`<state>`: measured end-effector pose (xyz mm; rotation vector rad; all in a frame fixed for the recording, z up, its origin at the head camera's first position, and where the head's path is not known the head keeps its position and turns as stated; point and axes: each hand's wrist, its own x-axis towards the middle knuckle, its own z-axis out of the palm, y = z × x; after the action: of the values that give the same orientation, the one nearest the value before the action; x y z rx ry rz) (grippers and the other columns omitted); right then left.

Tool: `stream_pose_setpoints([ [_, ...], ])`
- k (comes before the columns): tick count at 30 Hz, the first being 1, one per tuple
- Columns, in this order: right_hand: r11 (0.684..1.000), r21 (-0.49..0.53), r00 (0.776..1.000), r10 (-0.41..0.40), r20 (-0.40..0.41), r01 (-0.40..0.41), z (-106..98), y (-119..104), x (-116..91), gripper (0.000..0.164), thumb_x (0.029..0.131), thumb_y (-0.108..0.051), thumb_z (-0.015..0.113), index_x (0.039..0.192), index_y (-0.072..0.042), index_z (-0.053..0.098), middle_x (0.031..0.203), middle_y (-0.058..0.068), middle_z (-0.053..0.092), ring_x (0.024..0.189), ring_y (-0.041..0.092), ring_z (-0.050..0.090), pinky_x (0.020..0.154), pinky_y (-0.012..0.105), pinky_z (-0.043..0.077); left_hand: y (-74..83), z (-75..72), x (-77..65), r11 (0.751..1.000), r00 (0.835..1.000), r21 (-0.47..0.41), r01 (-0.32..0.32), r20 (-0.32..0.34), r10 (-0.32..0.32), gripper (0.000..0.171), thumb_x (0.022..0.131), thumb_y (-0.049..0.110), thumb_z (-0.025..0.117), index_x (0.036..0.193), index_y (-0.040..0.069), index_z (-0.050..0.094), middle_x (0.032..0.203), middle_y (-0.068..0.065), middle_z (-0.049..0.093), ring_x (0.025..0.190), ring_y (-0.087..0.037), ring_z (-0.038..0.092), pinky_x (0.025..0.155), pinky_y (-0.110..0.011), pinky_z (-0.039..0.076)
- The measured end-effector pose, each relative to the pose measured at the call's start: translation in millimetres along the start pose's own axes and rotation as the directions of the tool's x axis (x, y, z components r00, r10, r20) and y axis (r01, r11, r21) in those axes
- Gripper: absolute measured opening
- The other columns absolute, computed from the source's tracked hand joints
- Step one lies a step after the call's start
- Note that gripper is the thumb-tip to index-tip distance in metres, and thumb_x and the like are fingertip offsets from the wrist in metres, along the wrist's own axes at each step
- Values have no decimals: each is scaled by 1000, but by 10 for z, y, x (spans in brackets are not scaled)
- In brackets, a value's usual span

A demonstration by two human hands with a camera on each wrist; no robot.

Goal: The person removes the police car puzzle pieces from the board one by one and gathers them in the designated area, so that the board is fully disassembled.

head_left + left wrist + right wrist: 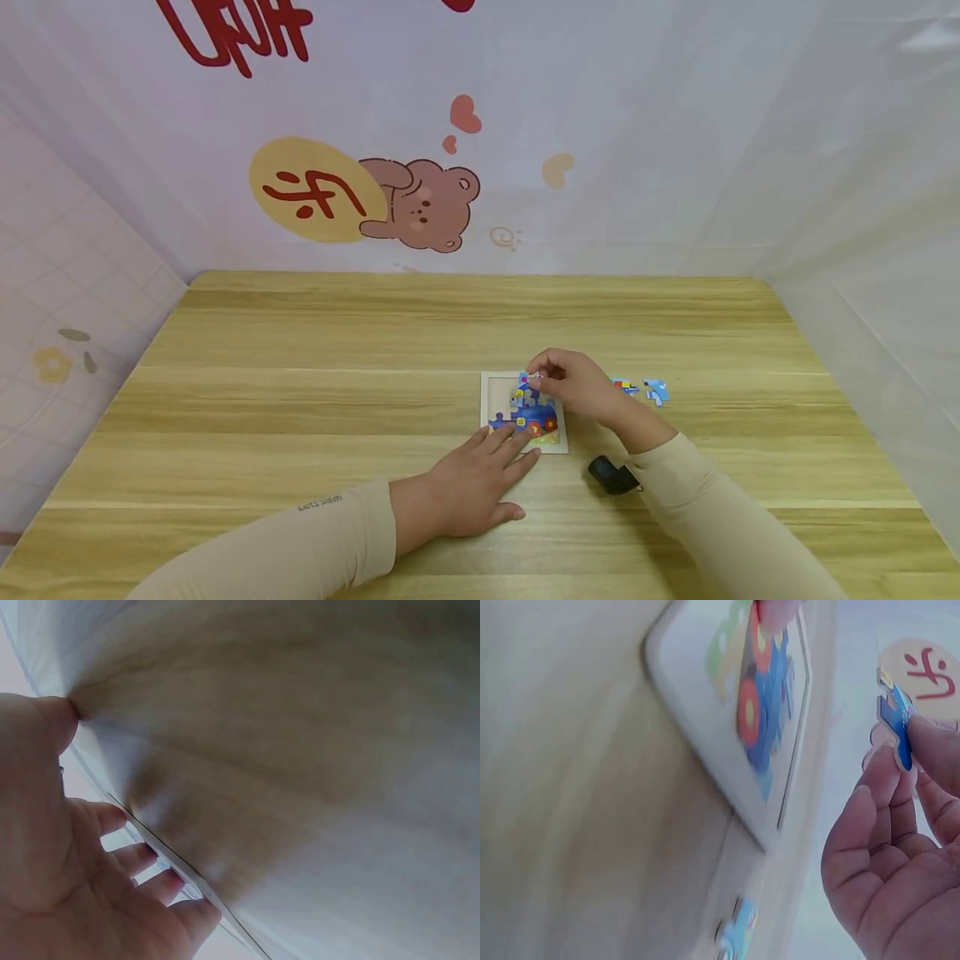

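Observation:
A small jigsaw puzzle board (484,404) with a pale frame lies on the wooden table, partly filled with pieces forming a blue vehicle with red wheels. My left hand (468,492) rests flat with its fingertips over the board's near edge. In the left wrist view, the fingers (161,887) reach out along the frame. Above the board's far right part, my right hand (581,387) pinches a blue puzzle piece (897,724) between thumb and fingers. The right wrist view shows that piece from its edge, held up off the board.
Loose puzzle pieces (656,392) lie to the right of the board, partly behind the right hand. A black curved object (611,475) is by the right sleeve. White printed curtains (637,100) enclose the table (300,392) at the back and sides.

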<state>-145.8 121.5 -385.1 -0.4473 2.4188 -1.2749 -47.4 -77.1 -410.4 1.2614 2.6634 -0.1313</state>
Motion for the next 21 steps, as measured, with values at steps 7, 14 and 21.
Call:
stream_pose_setpoints([
  [7,1000,-19,999,15,-44,-15,-136,106,-77,15,95,-11,60,105,-1,64,88,6,54,78,19,48,64,27,42,11,4,-21,1000,1000,3,1,-4,-1,68,98,59,35,153,20,29,159,-5,23,145,-24,22,113,-41,30],
  [14,998,-35,997,43,-57,-45,-286,268,-196,15,95,-10,60,105,1,63,86,6,54,76,20,49,62,26,43,13,3,-27,1000,1000,-13,1,-2,-1,68,98,59,35,153,20,29,159,-4,22,145,-23,22,113,-41,29],
  [21,996,-69,998,59,-29,-61,-349,360,-308,13,94,-10,62,102,0,63,85,5,53,80,19,48,66,25,43,4,16,-37,1000,1000,-7,1,-5,-1,67,98,58,35,153,19,28,159,-5,22,145,-24,22,113,-42,29],
])
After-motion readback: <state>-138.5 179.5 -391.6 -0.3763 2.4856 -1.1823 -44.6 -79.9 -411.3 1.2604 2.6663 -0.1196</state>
